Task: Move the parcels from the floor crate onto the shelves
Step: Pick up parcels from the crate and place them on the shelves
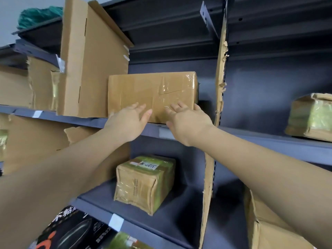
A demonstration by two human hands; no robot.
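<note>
The brown parcel [143,87] is seen straight ahead of both hands and a little above them. It is set on the shelf [53,116], and its long side runs from left to right, across the front of the hands. Its near face is turned toward the hands.

The left hand [128,123] is held out at the low left part of that face. The right hand [188,123] is held out at the low right part, close to the parcel's right corner. Both hands are open, with the fingers kept straight and spread, and nothing is gripped. The two hands are kept apart, side by side. The fingertips are seen over the near face, but it cannot be told for sure if the face is touched. Neither hand looks nearer to the parcel than the other.

Just left of the left hand, a tall cardboard sheet [93,69] is stood against the parcel's left end. Just right of the right hand, a torn cardboard strip [221,69] is stood upright. Under the hands, one shelf down, a small taped parcel [143,184] is found. Far off to the right of the right hand, another parcel [310,117] is seen.

The parcel's near edge seems to be at the lip of the shelf. So a flat push straight away from the hands is likely needed, with both ends pushed evenly so the parcel is not turned.
</note>
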